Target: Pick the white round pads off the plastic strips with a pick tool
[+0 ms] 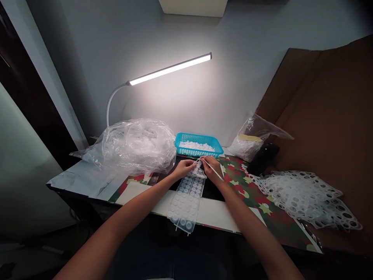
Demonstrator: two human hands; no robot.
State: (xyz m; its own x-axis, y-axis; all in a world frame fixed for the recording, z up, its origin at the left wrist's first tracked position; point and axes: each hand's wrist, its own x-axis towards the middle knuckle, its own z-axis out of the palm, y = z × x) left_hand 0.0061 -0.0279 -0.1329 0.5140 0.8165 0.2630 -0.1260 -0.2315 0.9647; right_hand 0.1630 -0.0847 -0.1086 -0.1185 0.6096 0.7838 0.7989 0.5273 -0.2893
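Observation:
A long translucent sheet [186, 198] with rows of round white pieces lies lengthwise in front of me, its near end hanging past the table edge. My left hand [184, 168] pinches the left side near its far end, where a smaller piece of similar material overlaps it. In my right hand [211, 168] is a thin white stick [216, 174], gripped between the fingers with its upper tip close to the sheet's far end. Both hands' fingertips nearly meet there, and the exact contact is too small to make out. Just beyond stands a turquoise basket [199, 153] with many small white pieces inside.
A big clear plastic bag [140, 144] of white items fills the table's left side. To the right are a smaller clear bag [247, 146], a dark object [264, 159] and a pile of perforated white sheets [305, 198] against cardboard [326, 116]. A lit lamp [171, 70] hangs above.

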